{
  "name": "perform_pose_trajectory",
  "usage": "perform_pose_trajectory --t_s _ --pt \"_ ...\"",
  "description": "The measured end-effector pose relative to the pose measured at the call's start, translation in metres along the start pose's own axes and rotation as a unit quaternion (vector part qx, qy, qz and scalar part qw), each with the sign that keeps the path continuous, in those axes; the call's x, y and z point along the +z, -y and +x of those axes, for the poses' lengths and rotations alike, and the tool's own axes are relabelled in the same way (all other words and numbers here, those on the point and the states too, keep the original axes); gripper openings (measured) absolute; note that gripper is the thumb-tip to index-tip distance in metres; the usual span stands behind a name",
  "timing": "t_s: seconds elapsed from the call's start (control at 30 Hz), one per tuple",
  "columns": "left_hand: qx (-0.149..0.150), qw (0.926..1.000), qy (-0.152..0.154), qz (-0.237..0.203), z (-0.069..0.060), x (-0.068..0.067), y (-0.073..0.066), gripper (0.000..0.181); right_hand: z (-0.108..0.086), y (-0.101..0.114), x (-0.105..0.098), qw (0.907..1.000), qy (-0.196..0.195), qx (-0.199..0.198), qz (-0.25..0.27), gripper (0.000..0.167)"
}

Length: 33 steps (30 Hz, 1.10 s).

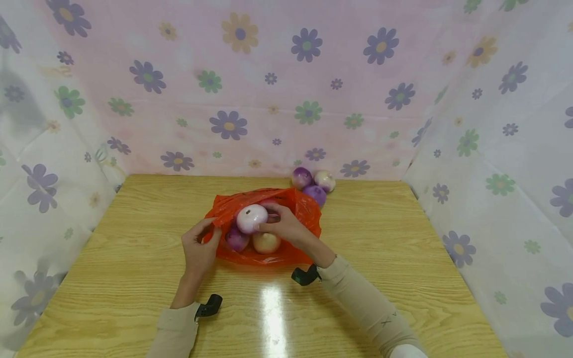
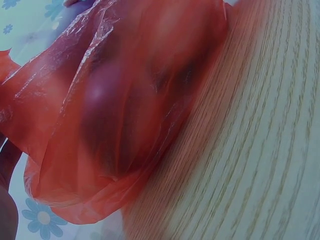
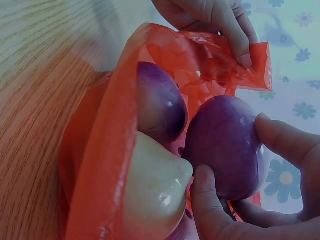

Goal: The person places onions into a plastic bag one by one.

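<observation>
A red plastic bag (image 1: 309,219) lies mouth-open on the wooden table, with several onions in it. My left hand (image 1: 200,251) pinches the bag's rim at its left side; the right wrist view shows the thumb pressing the film. Between the fingers and thumb of my right hand (image 1: 288,229) is a purple-white onion (image 1: 250,219), held over the bag's mouth. Under it sit a purple onion (image 3: 159,102) and a pale yellow-white onion (image 3: 155,187). In the left wrist view, the bag's red side (image 2: 120,125) covers most of its contents.
Behind the bag, at its right, three more onions stand together: a dark purple onion (image 1: 302,177), a whitish onion (image 1: 325,181) and a purple onion (image 1: 315,195). Flower-printed cloth (image 1: 277,99) walls the wooden table (image 1: 380,278) at the back and sides.
</observation>
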<state>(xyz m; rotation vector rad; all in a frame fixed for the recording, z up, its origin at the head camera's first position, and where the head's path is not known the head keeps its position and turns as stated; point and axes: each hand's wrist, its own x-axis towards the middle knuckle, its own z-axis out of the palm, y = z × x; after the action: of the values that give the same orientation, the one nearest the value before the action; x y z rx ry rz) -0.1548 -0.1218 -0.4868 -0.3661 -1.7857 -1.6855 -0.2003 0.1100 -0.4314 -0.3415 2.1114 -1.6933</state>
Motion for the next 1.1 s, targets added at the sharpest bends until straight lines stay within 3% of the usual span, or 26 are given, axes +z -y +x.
perform_pose_trajectory --t_s 0.23,0.33,0.83,1.1 --pt "0.013 0.9999 0.001 0.000 0.003 0.003 -0.025 0.021 0.004 -0.001 0.003 0.9999 -0.008 -0.009 -0.002 0.067" --pt "0.012 0.9999 0.002 -0.003 0.004 0.003 -0.030 0.020 0.005 -0.001 0.004 0.9998 -0.014 -0.012 -0.008 0.066" --pt "0.006 0.9999 -0.009 -0.009 0.005 0.003 -0.028 0.020 0.014 -0.004 0.007 0.9997 -0.023 -0.010 -0.006 0.063" --pt "0.008 0.9998 -0.014 0.008 0.004 0.001 -0.018 0.021 0.016 -0.003 0.008 0.9986 -0.038 -0.007 -0.036 0.064"
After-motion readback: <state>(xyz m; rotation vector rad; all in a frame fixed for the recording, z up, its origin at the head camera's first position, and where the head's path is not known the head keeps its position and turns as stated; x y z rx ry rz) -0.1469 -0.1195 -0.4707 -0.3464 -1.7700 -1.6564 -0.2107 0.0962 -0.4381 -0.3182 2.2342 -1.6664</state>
